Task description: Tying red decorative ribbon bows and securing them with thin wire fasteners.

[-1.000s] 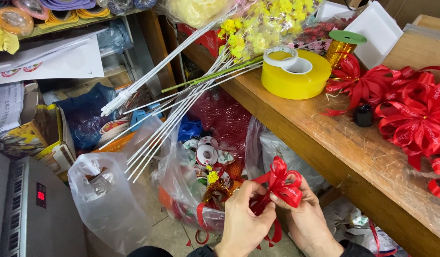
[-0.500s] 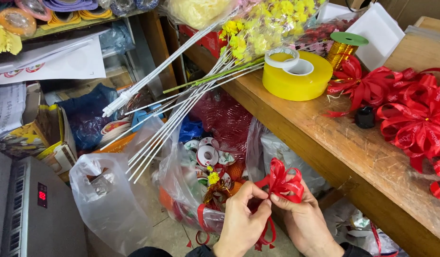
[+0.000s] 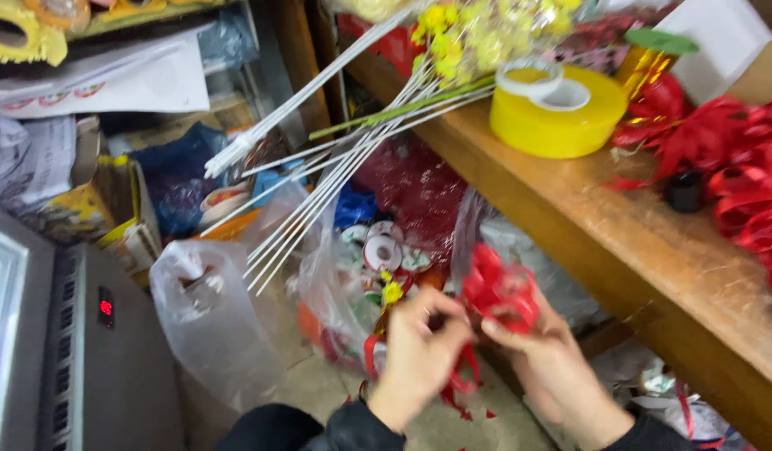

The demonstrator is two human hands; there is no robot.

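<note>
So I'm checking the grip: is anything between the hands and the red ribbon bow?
Nothing visible. The left hand and right hand both pinch the red ribbon bow directly, fingers on the ribbon.

Bright, even light; strong motion blur throughout, soft shadows

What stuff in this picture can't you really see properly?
- Red ribbon bow, head view: motion blur smears its loops, and the fingers of the left hand and right hand cover its middle.
- Pile of red bows, head view: cut off by the right edge.
- Yellow flowers, head view: blurred, tops cut off by the top edge.
- Clear bag of spools, head view: crinkled plastic hides most of what is inside.
</note>
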